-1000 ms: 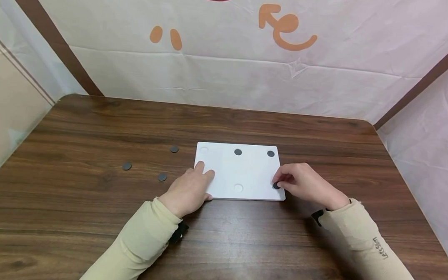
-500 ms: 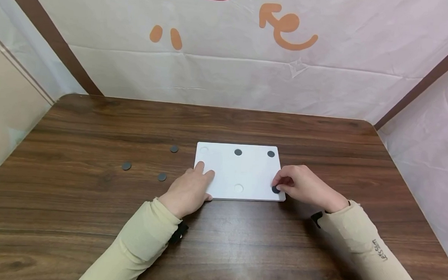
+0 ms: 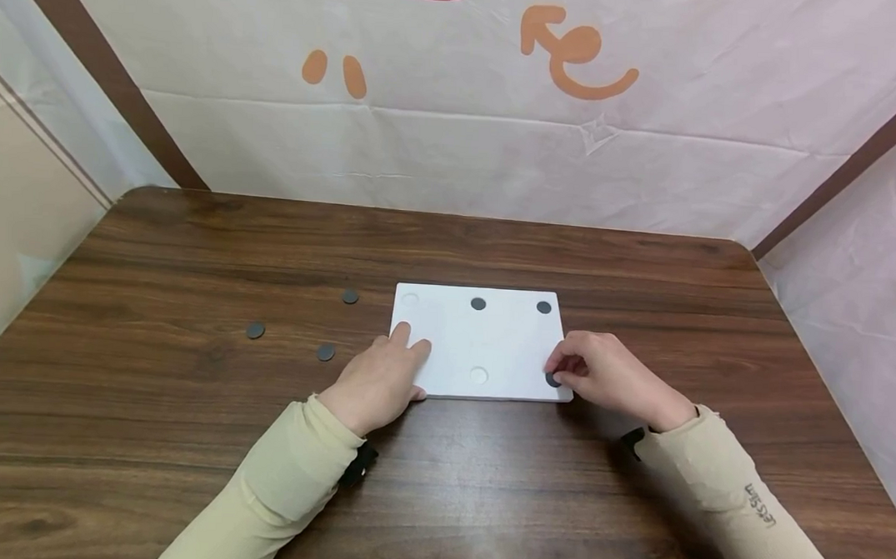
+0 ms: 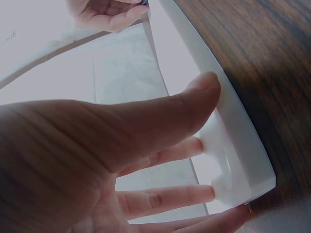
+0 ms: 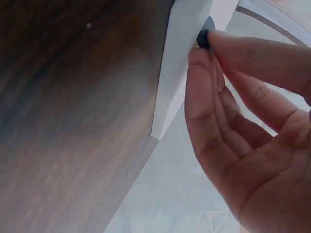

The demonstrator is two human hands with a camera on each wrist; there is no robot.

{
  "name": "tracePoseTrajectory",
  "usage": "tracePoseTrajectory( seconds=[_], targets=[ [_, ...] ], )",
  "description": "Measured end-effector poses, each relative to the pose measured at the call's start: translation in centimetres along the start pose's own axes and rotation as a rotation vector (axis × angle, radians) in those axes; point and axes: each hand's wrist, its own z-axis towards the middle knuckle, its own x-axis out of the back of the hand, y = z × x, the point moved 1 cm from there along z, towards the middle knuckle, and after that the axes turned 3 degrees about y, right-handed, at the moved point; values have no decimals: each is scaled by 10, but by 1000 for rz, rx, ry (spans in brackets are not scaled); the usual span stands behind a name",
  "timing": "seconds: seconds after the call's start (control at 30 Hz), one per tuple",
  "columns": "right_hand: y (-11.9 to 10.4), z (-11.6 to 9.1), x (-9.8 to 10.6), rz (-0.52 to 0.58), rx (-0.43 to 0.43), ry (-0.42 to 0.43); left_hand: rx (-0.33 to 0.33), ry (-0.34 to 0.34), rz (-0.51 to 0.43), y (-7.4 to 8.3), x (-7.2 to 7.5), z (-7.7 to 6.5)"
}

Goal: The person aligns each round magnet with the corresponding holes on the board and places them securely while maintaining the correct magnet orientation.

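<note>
A white rectangular board (image 3: 490, 344) with round recesses lies on the table. Two dark grey discs (image 3: 479, 303) sit in recesses along its far side. My left hand (image 3: 380, 383) rests on the board's left end with straight, spread fingers; in the left wrist view its thumb (image 4: 204, 87) lies along the front edge. At the near right corner my right hand (image 3: 602, 371) pinches another dark disc (image 3: 554, 380) between thumb and fingertips, right at the board's surface. In the right wrist view this disc (image 5: 206, 33) appears tilted, and the fingers partly hide it.
Three loose dark discs lie on the table left of the board: a far one (image 3: 350, 296), a near one (image 3: 326, 353) and a leftmost one (image 3: 255, 329). Bare recesses show at the board's near middle (image 3: 478, 376) and far left (image 3: 410, 299). A printed cloth (image 3: 453, 155) hangs behind the table.
The right hand has shifted slightly toward the near edge with its disc, which now sits lower at the corner. The left hand stays where it was.
</note>
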Motion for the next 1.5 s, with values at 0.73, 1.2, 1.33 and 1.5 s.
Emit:
tracePoseTrajectory(
  seconds=[0.73,1.2,1.33,1.5],
  targets=[
    [-25,-10,-20,-228,-76,208,-1,13,-4,1,0,0],
    [-35,-12,-23,-346,-19,228,-6,20,2,0,0,0],
    [-35,-11,-21,-327,-18,226,-3,14,-2,0,-1,1],
    [-31,-10,-19,-273,-17,203,-3,7,-7,0,0,1]
  ],
)
